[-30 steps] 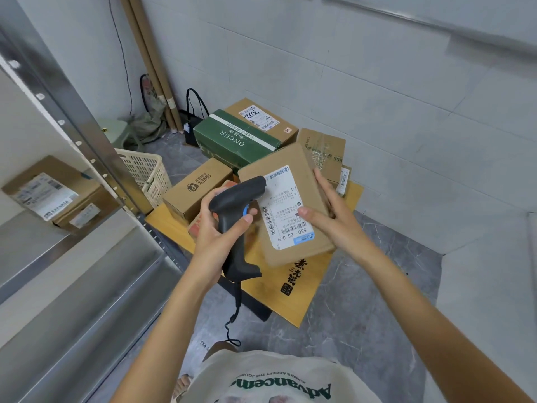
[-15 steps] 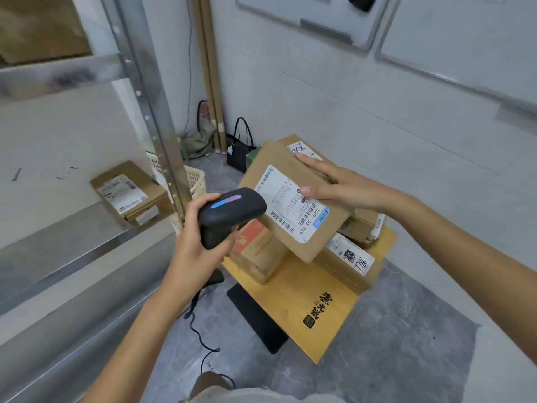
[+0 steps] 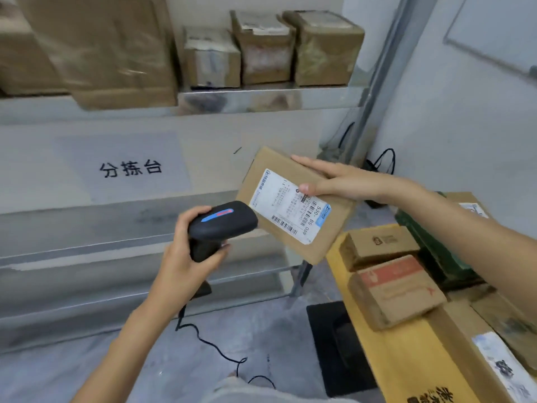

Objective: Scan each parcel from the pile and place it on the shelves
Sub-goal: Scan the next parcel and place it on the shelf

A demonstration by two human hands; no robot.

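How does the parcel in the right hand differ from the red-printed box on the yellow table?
The held parcel is flat and thin; the red-printed box is blockier. The held parcel is tilted in the air, gripped by the right hand; the red-printed box rests on the yellow table. The held parcel shows a white label; the red-printed box shows none. Both are brown cardboard.

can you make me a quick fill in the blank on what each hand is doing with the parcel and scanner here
1. The left hand grips a black ____.
2. The right hand holds a flat brown parcel whose white ____ faces the camera.
3. Three small boxes stand side by side on the upper ____.

Missing words: scanner; label; shelf
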